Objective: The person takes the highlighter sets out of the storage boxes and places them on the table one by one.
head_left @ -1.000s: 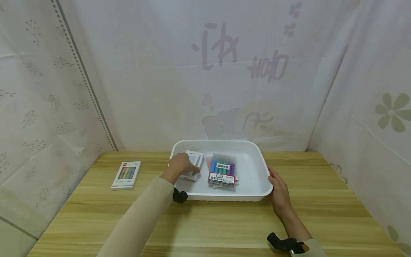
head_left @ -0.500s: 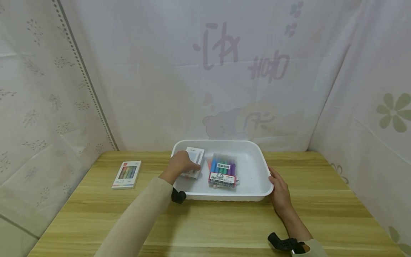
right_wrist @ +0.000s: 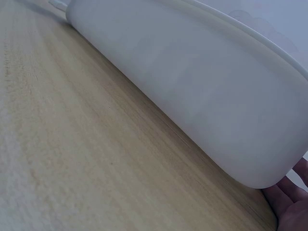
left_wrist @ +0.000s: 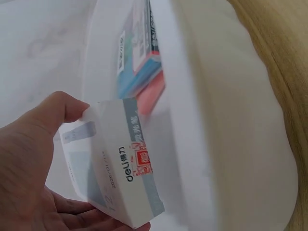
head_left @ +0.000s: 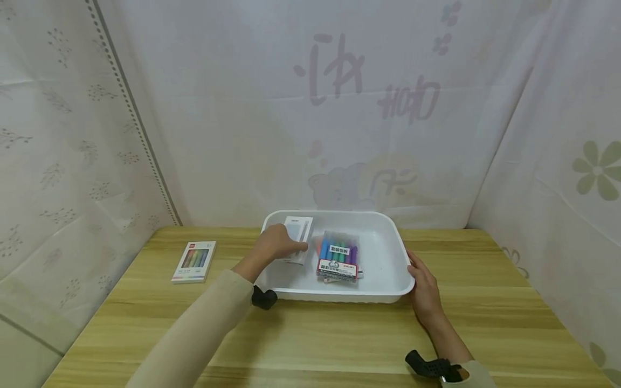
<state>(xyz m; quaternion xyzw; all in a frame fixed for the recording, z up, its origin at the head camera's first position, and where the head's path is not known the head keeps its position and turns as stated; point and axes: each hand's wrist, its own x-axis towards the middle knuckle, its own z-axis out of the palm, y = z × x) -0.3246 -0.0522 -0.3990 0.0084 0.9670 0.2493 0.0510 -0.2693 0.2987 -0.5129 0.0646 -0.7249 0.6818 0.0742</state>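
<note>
Place: a makeshift recording booth, not a lived-in room.
Walls: pale printed sheets (head_left: 339, 108) hung on three sides, creased, with leaf and flower patterns.
Surface: a wood-grain bench (head_left: 339, 339).
Goods: packaged stationery in a white tray (head_left: 388, 253).

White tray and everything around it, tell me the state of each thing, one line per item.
White tray: flat on the table, right hand touching its right rim.
White box: gripped by the left hand, inside the tray.
Marker pack: lying in the tray, sealed.
Coloured pen box: flat on the table, untouched.
Left hand: holding the white box.
Right hand: open against the tray.
</note>
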